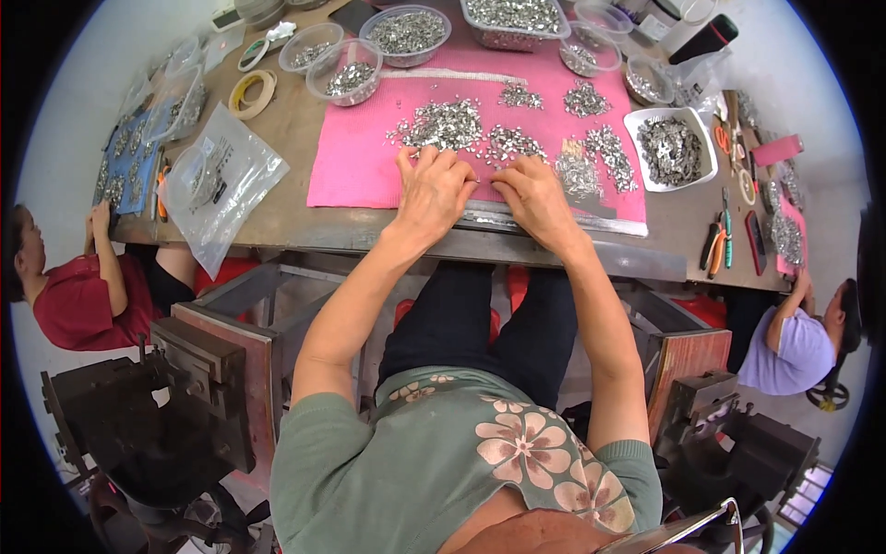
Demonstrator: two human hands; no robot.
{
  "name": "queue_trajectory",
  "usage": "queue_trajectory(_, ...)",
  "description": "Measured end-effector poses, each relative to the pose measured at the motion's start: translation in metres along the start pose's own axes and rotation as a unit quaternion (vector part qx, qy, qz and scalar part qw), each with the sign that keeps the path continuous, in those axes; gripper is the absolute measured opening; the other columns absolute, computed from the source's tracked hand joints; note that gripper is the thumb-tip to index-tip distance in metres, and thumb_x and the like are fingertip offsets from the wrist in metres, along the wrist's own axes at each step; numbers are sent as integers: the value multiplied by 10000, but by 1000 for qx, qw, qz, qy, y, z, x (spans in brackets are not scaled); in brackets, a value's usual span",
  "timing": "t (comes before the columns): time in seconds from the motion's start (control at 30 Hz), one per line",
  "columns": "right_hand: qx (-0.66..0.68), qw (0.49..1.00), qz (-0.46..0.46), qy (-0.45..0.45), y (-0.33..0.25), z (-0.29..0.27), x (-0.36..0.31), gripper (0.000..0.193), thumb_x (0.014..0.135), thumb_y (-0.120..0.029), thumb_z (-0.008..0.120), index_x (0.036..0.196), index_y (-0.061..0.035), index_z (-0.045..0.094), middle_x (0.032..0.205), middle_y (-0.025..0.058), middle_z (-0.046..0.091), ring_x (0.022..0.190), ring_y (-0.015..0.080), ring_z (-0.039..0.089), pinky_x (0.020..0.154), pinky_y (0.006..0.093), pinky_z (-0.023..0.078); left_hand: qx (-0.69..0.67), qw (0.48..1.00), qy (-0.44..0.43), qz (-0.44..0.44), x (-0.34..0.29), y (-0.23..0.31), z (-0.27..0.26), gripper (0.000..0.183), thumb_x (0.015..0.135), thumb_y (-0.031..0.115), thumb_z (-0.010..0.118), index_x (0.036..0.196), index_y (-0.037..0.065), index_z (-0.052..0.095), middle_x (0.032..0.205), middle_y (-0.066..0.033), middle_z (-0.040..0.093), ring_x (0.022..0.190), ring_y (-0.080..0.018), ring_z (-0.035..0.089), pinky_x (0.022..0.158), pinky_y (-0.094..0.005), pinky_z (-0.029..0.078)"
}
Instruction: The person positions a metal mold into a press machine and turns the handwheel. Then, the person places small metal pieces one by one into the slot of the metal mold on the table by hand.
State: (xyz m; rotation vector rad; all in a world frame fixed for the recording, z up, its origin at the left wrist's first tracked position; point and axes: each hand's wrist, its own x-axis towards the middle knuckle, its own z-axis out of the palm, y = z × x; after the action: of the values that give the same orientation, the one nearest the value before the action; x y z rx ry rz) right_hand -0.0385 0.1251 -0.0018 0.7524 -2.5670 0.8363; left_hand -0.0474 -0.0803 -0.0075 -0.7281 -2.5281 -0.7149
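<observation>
My left hand rests at the near edge of a pink ribbed mat, just below a large heap of small silvery metal pieces. Its thumb and fingers are pressed together; whatever they hold is too small to make out. A short gap away, my right hand is pinched the same way, close to a smaller heap of pieces. Beside it on the right lie rows of narrow strips and another pile of silvery pieces.
Clear tubs of metal pieces line the back. A white bowl of pieces stands at the right, pliers nearer the edge. At the left lie a plastic bag and a tape roll. A person sits at each side.
</observation>
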Motion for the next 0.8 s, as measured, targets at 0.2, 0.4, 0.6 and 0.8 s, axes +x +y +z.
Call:
queue_trajectory(0.2, -14, 1000, 6, 22, 1, 12, 1, 103, 848, -95, 740, 936, -44, 730, 878, 105, 600, 889, 309, 595, 807, 419, 474, 24, 999, 26, 33, 5, -6, -10, 73, 850, 152, 755, 889, 120, 702, 882, -8, 612, 970, -220, 576, 1006, -516, 310)
queue_trajectory(0.4, -2, 1000, -7, 5, 2, 6, 5, 83, 842, -79, 735, 900, -33, 697, 869, 120, 596, 866, 320, 598, 797, 440, 481, -58, 997, -48, 37, -1, -15, -7, 49, 870, 133, 736, 907, 112, 710, 894, -12, 625, 979, -214, 583, 1022, -499, 307)
queue_trajectory(0.6, 81, 992, 84, -40, -13, -18, -10, 110, 845, -40, 709, 905, 2, 627, 891, 144, 637, 873, 330, 631, 783, 430, 493, -31, 998, -24, 54, -2, -13, -11, 55, 873, 149, 743, 913, 120, 718, 890, -21, 625, 961, -216, 581, 1006, -491, 313)
queue_trajectory(0.8, 127, 990, 62, 16, -34, -21, -38, 108, 849, 36, 698, 931, 17, 630, 930, 125, 664, 877, 300, 646, 785, 375, 504, -31, 998, -32, 46, -4, -4, -14, 78, 887, 119, 723, 931, 80, 672, 877, -30, 629, 938, -221, 582, 964, -458, 340)
